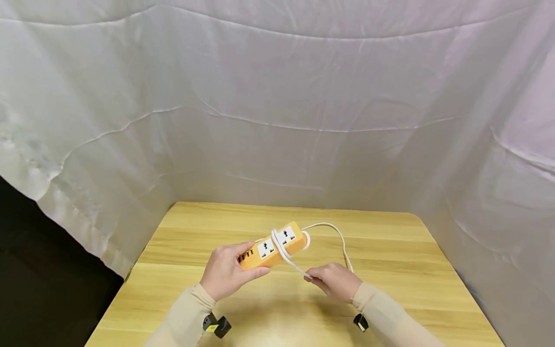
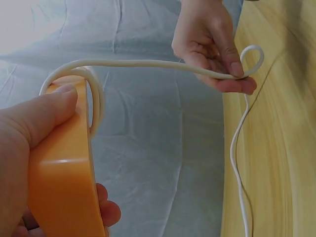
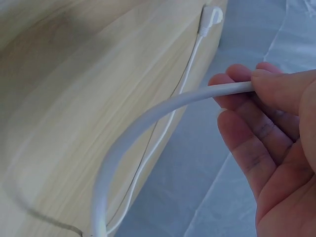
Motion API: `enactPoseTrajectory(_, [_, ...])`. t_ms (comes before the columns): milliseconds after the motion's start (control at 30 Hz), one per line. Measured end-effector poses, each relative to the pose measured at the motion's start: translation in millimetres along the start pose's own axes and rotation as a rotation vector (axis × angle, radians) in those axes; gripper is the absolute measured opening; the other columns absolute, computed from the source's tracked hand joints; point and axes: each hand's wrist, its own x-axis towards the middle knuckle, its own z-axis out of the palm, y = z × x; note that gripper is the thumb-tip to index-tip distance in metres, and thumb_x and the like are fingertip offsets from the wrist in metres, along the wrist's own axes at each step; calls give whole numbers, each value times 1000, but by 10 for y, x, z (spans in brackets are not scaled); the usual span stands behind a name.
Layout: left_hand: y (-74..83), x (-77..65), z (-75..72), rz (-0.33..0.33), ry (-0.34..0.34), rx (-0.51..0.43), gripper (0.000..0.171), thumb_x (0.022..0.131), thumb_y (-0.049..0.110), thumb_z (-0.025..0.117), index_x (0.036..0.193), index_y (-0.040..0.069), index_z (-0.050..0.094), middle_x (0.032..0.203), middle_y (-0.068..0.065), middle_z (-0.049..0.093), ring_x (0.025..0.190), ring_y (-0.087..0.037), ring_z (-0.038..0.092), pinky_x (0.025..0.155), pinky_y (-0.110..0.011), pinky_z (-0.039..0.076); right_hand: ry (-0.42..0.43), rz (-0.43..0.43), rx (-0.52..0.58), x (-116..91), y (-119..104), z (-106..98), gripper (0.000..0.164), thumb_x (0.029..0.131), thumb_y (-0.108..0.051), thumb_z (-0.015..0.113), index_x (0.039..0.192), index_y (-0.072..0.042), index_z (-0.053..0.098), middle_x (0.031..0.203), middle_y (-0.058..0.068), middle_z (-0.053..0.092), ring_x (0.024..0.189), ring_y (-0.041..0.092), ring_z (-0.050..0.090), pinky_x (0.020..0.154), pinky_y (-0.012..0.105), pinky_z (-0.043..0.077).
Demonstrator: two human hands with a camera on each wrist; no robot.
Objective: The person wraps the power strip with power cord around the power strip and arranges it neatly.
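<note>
From where I stand, the orange power strip (image 1: 265,248) is held up over the wooden surface (image 1: 195,226), slanting away to the right. The left grip (image 1: 225,270) has it by the end with the small dark slots, thumb along the near side, fingers round the far side; both white sockets lie beyond the grip, toward the free end. A white cord (image 2: 143,63) is wound round that outer part, then stretches across to the right grip (image 1: 333,282), which pinches it between thumb and fingers, well clear of the strip itself. Past those fingertips the cord makes a small loop. Its white plug (image 3: 213,16) lies on the surface near an edge.
</note>
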Motion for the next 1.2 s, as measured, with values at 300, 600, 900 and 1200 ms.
enactPoseTrajectory(300, [19, 42, -10, 41, -3, -35, 62, 68, 54, 81, 112, 11, 71, 86, 2, 72, 56, 1, 51, 46, -19, 41, -58, 38, -4, 74, 138, -9, 6, 90, -14, 67, 87, -19, 67, 73, -18, 59, 61, -7, 48, 57, 16, 44])
enactPoseTrajectory(600, [25, 13, 39, 142, -22, -40, 59, 65, 48, 85, 106, 8, 72, 84, 2, 71, 58, 0, 50, 48, -16, 41, -46, 3, -72, 178, 250, 68, 5, 92, -18, 65, 91, -15, 68, 82, -8, 69, 71, 0, 61, 62, 21, 50])
enactPoseTrajectory(900, [25, -33, 84, 178, -40, -22, 55, 65, 46, 86, 103, 8, 72, 80, 5, 69, 54, 2, 47, 47, -13, 38, 40, -8, -121, 173, 342, 96, 9, 85, -12, 72, 92, -11, 68, 78, 1, 69, 68, 13, 65, 61, 28, 53])
enactPoseTrajectory(1200, [63, -49, 114, 193, -59, 6, 61, 63, 48, 86, 107, 7, 72, 88, 2, 72, 59, 3, 50, 55, -17, 41, -61, 192, -53, 299, 341, 13, 14, 74, -3, 69, 81, -16, 69, 71, -3, 66, 63, 11, 60, 60, 29, 52])
